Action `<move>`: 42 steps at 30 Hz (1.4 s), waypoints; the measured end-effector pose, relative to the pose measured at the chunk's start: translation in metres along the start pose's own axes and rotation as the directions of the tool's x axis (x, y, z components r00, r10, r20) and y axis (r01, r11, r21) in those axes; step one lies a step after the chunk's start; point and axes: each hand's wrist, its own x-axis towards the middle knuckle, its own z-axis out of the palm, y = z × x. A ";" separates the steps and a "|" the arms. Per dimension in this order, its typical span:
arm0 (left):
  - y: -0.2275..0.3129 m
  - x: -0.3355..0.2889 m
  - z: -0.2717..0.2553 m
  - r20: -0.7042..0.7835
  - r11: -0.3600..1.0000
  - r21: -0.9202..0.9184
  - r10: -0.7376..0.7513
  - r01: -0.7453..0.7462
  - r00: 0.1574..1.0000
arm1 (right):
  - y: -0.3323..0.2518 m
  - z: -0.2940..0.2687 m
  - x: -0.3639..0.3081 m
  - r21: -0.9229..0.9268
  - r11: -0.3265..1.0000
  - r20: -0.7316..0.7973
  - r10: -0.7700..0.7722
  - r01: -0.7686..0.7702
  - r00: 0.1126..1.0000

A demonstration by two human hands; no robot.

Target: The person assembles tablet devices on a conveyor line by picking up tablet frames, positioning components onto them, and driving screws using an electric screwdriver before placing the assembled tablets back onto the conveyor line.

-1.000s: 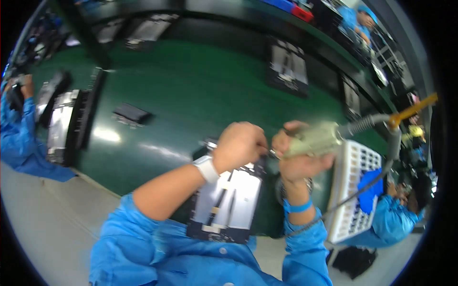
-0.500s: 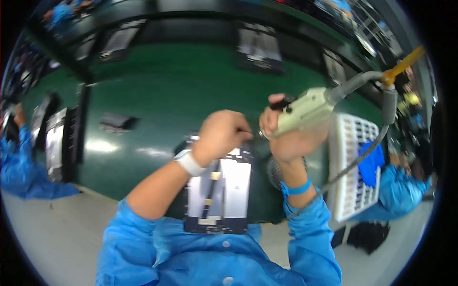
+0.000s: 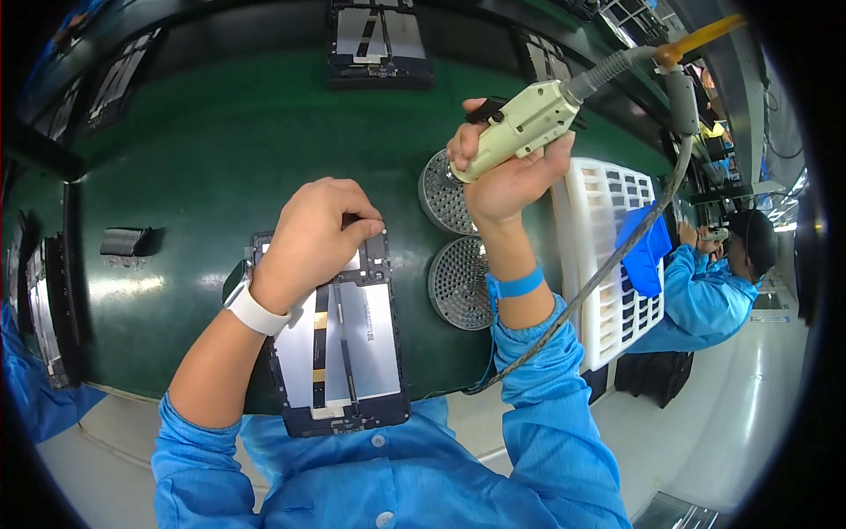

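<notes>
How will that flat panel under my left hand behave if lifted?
The panel would probably lift as one stiff slab, given its straight-edged dark frame. It may be fragile, since thin strips lie exposed across it.

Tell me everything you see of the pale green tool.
The pale green tool has a plastic-looking body with small dark holes, a black part along its upper side and a ribbed grey sleeve at its upper right end. The right hand grips and partly covers it, slanting above the green table, narrower end down-left.
</notes>
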 end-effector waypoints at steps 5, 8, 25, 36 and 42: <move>-0.002 0.000 0.000 0.000 1.000 -0.009 -0.001 0.001 1.000 | 0.003 0.001 0.001 0.007 1.000 0.003 0.013 -0.013 1.000; -0.002 0.000 -0.002 -0.007 1.000 0.013 -0.002 0.002 1.000 | 0.004 0.003 0.001 0.012 1.000 0.018 0.006 -0.007 1.000; -0.002 -0.001 -0.002 -0.019 1.000 -0.023 -0.004 0.004 1.000 | -0.015 0.005 -0.008 0.046 0.999 0.058 -0.025 0.022 0.998; -0.013 -0.003 0.005 -0.090 0.999 -0.042 0.018 -0.021 0.996 | -0.012 0.046 -0.075 0.297 0.908 0.396 0.163 -0.294 0.904; -0.012 -0.003 0.003 -0.070 1.000 -0.012 -0.017 0.017 0.997 | -0.013 0.054 -0.080 0.148 0.947 0.308 0.229 -0.285 0.923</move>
